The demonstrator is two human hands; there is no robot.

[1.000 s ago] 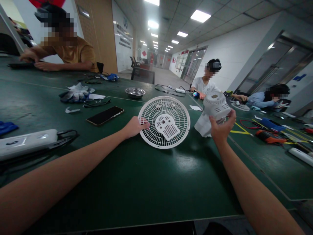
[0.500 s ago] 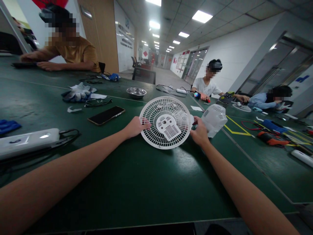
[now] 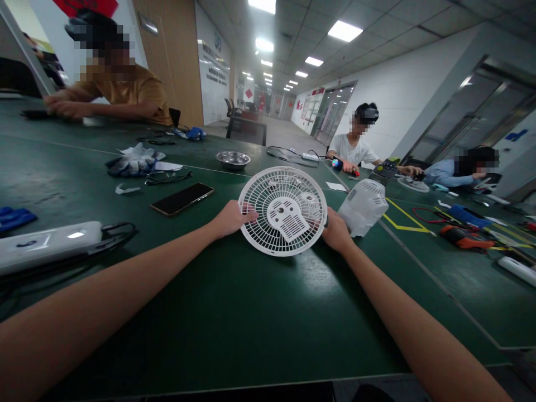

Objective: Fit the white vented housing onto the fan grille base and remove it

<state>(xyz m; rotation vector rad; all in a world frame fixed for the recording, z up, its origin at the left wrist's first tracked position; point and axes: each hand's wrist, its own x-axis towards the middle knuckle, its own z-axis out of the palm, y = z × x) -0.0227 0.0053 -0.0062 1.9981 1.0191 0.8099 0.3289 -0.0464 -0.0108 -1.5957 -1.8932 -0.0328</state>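
A round white fan grille stands tilted in front of me, its slotted hub facing my way. At its left rim my left hand grips it, fingers lying over the bars. My right hand is at the right rim, with its fingers reaching behind the grille and mostly hidden. Through the bars near those fingers shows a small white plastic part, which the right hand appears to hold. Just right of that hand sits a whitish translucent plastic housing with slots.
Left of the grille lie a phone, gloves and a white power strip. A metal bowl is behind. An orange-black tool lies at right. Several people sit around the green table.
My right hand has moved slightly left, behind the grille's rim, and the small white part has moved behind the bars with it. The left hand keeps its grip on the grille.
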